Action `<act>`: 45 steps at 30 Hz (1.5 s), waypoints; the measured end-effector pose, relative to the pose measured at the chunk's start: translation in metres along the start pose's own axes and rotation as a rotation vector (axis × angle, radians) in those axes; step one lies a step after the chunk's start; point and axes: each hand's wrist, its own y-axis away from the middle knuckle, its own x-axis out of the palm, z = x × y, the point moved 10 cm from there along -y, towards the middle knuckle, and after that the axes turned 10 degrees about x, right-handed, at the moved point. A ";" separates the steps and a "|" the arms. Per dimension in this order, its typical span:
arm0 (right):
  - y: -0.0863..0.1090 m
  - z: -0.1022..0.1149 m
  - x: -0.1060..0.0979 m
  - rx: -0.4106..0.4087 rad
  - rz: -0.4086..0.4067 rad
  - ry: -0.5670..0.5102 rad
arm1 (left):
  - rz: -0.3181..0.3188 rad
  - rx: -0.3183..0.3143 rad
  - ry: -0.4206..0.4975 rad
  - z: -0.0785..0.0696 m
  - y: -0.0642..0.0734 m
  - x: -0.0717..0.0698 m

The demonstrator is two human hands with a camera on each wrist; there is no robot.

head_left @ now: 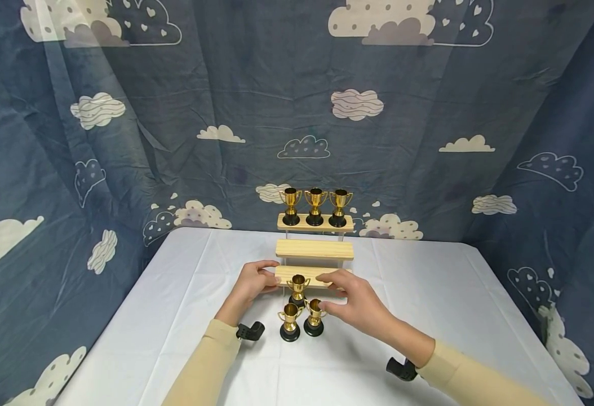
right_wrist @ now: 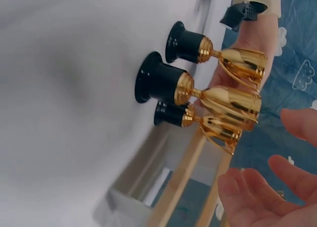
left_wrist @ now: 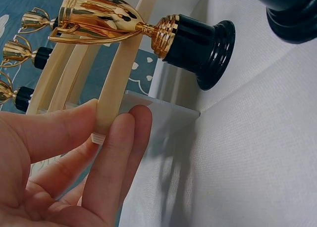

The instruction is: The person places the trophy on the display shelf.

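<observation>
My left hand (head_left: 253, 280) pinches the left end of the lowest wooden shelf board (left_wrist: 116, 83) between thumb and fingers. In front of that board, three small gold trophy cups on black bases stand upright on the table: a rear cup (head_left: 298, 285), a front left cup (head_left: 289, 324) and a front right cup (head_left: 314, 321). My right hand (head_left: 360, 304) hovers by the board's right end and the front right cup. Its thumb and fingers are spread apart in the right wrist view, holding nothing. Three more trophy cups (head_left: 315, 204) line the top board (head_left: 302, 224).
The stand's middle board (head_left: 314, 249) holds no cups. Clear side supports (left_wrist: 168, 104) carry the boards. A white cloth covers the table (head_left: 175, 316), and a dark blue curtain (head_left: 256, 73) with cloud prints hangs behind and at both sides.
</observation>
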 end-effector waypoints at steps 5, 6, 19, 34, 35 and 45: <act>0.003 -0.004 0.009 0.023 0.021 -0.038 | -0.001 0.005 -0.009 -0.002 0.001 0.000; 0.003 -0.005 0.012 0.032 0.029 -0.043 | 0.000 0.007 -0.011 -0.002 0.001 0.000; 0.009 -0.012 0.034 0.035 0.059 -0.079 | 0.004 0.011 0.017 0.000 0.001 0.001; 0.008 -0.017 0.037 0.075 -0.031 -0.128 | 0.014 0.026 0.030 -0.003 0.000 0.002; 0.008 -0.018 0.037 0.085 -0.038 -0.132 | 0.013 0.024 0.031 -0.003 0.000 0.002; 0.007 -0.020 0.037 0.113 -0.083 -0.140 | 0.008 0.022 0.018 0.000 -0.002 0.001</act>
